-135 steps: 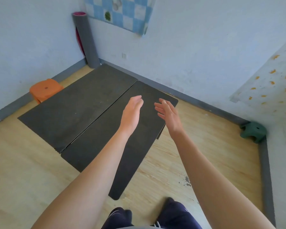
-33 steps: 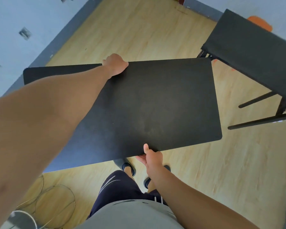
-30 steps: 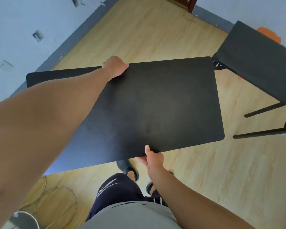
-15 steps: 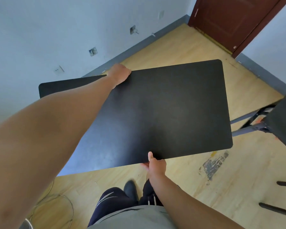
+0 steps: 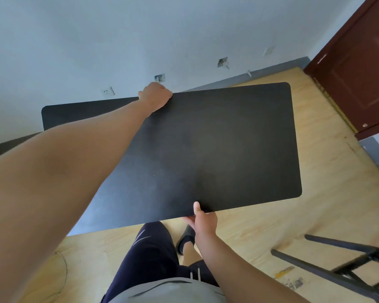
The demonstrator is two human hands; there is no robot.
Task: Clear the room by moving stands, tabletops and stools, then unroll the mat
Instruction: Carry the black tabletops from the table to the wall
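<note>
- The tabletop (image 5: 206, 149) is a matte black rectangle with rounded corners, held flat above the wooden floor (image 5: 328, 162).
- The left hand (image 5: 154, 97) grips its far edge.
- The right hand (image 5: 204, 221) pinches its near edge, thumb on top.

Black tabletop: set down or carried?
Carried: left hand grips the far edge of the tabletop, right hand pinches its near edge.
</note>
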